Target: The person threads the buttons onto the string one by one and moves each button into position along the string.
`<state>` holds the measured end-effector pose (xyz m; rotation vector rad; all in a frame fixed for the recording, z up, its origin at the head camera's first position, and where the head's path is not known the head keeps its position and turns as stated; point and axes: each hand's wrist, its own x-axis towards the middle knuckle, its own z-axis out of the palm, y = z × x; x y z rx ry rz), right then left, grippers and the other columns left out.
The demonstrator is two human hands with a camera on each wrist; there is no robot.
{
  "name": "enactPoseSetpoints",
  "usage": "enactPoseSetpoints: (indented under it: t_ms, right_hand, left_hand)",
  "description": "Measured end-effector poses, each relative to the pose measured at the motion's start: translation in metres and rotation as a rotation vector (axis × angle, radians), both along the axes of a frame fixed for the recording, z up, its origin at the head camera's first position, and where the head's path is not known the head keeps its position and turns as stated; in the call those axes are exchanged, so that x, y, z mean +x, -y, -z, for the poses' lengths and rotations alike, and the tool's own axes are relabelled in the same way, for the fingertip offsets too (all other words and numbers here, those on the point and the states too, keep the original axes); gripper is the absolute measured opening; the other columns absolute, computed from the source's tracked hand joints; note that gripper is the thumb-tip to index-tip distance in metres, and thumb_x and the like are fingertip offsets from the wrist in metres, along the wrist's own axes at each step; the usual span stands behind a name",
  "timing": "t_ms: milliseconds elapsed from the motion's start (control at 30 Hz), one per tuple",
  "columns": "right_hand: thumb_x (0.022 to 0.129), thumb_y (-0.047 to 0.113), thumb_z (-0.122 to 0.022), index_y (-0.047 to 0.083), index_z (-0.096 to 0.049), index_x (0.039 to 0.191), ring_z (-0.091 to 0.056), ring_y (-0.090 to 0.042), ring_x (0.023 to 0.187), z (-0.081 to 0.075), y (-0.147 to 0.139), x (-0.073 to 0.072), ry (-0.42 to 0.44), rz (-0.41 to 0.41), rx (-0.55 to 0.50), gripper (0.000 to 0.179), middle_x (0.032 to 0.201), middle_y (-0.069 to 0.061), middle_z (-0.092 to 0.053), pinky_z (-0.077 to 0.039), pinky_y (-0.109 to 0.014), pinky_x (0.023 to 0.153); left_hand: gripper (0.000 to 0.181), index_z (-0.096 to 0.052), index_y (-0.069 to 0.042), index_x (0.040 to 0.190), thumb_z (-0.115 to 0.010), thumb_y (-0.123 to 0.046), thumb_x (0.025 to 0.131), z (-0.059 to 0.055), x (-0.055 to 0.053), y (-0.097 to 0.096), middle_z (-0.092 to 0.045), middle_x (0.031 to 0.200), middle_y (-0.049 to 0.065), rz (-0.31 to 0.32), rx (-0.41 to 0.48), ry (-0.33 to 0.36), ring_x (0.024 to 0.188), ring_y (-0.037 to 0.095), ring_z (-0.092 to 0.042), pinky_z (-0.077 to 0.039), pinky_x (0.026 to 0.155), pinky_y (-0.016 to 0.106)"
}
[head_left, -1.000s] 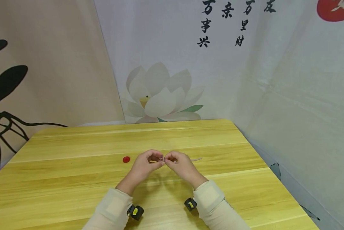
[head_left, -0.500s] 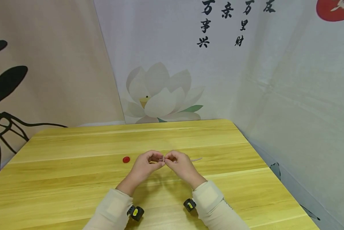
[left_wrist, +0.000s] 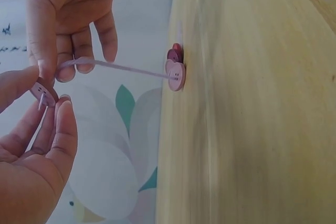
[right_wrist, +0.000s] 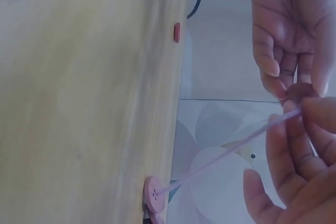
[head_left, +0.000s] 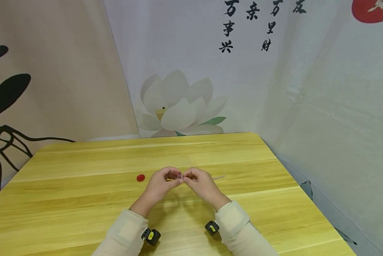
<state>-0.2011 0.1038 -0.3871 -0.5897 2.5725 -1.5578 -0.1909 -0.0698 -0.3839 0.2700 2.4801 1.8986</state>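
Observation:
Between the thumb and fingers of my left hand (head_left: 162, 182) is a pinkish button (left_wrist: 44, 93), held up above the table. A short end of pale purple cord sticks out of one of its holes in the left wrist view. My right hand (head_left: 204, 183) meets it fingertip to fingertip and pinches the cord (right_wrist: 231, 150) just behind that button. From there the cord slopes down to a pink button (right_wrist: 154, 195) standing on edge on the table. Further darker and red buttons (left_wrist: 175, 53) sit behind it in the left wrist view.
One red button (head_left: 140, 177) lies alone on the wooden table (head_left: 82, 199), left of the hands. The cord's tail (head_left: 218, 177) shows beyond the right hand. A printed cloth backdrop (head_left: 185, 53) hangs behind the table and along its right side.

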Motion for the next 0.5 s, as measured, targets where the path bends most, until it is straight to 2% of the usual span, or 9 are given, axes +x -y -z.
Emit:
enactPoseSetpoints:
  t_ms: [133,367,500]
  right_hand:
    - [0.097,0.018,-0.06,0.009,-0.067,0.104,-0.06,-0.017,0.098,-0.0001,0.0003,-0.0005,0.005,-0.005,-0.001,0.014,0.102,-0.001,-0.067,-0.051,-0.037,0.085]
    - [0.095,0.017,-0.062,0.009,-0.07,0.103,-0.06,-0.015,0.091,-0.0025,0.001,-0.0003,-0.024,0.013,0.016,0.014,0.103,-0.003,-0.069,-0.052,-0.032,0.077]
    - [0.095,0.015,-0.062,0.01,-0.07,0.101,-0.06,-0.015,0.093,-0.0032,0.0009,-0.0001,-0.038,0.031,0.027,0.012,0.102,-0.002,-0.069,-0.051,-0.034,0.08]
  left_hand:
    - [0.019,-0.066,-0.002,0.103,-0.072,-0.007,0.086,0.0007,-0.0007,0.0005,-0.067,0.096,0.006,-0.012,-0.002,-0.01,0.09,0.019,-0.061,-0.052,0.075,0.032]
    - [0.023,-0.065,-0.001,0.105,-0.073,-0.007,0.085,0.0019,-0.0008,0.0012,-0.066,0.097,0.007,-0.014,0.005,-0.011,0.09,0.019,-0.061,-0.052,0.074,0.032]
    - [0.023,-0.064,0.0,0.105,-0.074,-0.007,0.085,0.0025,-0.0009,0.0011,-0.067,0.097,0.008,-0.012,0.019,-0.005,0.091,0.019,-0.061,-0.052,0.074,0.033]
